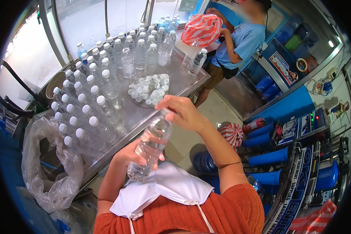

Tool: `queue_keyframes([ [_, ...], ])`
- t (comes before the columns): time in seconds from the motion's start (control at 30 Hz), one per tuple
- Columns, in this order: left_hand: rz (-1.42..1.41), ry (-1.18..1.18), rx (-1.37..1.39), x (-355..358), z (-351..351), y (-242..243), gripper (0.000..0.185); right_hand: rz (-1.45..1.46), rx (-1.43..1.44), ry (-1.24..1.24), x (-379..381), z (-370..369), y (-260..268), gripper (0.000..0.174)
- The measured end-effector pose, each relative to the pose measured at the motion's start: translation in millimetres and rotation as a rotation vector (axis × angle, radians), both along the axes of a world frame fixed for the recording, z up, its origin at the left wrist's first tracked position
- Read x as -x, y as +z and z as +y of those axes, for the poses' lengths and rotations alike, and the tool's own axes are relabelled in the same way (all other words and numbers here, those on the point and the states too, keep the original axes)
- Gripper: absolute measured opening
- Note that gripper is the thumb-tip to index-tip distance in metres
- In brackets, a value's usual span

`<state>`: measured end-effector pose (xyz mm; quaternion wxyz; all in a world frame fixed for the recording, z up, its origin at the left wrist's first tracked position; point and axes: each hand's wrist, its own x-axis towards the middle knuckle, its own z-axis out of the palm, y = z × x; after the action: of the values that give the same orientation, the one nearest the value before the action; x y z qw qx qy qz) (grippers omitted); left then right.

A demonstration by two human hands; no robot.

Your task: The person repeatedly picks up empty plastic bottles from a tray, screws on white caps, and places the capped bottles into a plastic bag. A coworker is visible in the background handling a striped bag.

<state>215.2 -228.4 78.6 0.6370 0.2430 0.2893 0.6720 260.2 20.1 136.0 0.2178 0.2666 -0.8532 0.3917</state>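
Note:
My left hand is wrapped around the body of a clear plastic bottle, which tilts over my white apron with water inside. At its upper end, the fingers and thumb of my right hand close around the bottle's neck; whether a cap is under them is hidden. Just beyond that hand, a heap of clear and white bottle caps lies on the metal table. Rows of filled bottles with white caps stand to the left and behind the heap. Among them is a bottle without a white cap, under a thin stream.
A person in a blue shirt handles a red-and-white striped bag at the far right. Near them stand two bottles. An open clear plastic bag hangs at the left. Blue filter housings line the right side.

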Motion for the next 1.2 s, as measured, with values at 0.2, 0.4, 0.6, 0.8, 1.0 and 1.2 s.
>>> queue_keyframes([
  [0.2, -0.237, -0.273, -0.17, -16, 4, -15, 0.095, 0.149, -0.006, 0.129, -12, -9, 12, 0.041],
  [0.4, 0.073, -0.101, 0.049, -11, -8, -9, 0.089, -0.089, 0.081, -0.028, -9, -15, -19, 0.037],
  [0.6, 1.184, 0.384, 0.659, -29, -8, -6, 0.082, -0.505, 0.051, -0.216, 15, -24, -70, 0.028],
  [0.8, 0.976, 0.506, 0.505, -17, -20, -25, 0.085, -0.467, 0.09, -0.083, 27, -22, -63, 0.031],
  [1.0, 1.041, 0.752, 0.538, -6, -10, -48, 0.085, -0.196, -0.347, -0.265, 59, -53, -47, 0.021],
  [1.2, 1.337, 1.189, 0.793, 0, -3, -78, 0.079, 0.129, -0.47, -0.24, 98, -89, -42, 0.023],
])
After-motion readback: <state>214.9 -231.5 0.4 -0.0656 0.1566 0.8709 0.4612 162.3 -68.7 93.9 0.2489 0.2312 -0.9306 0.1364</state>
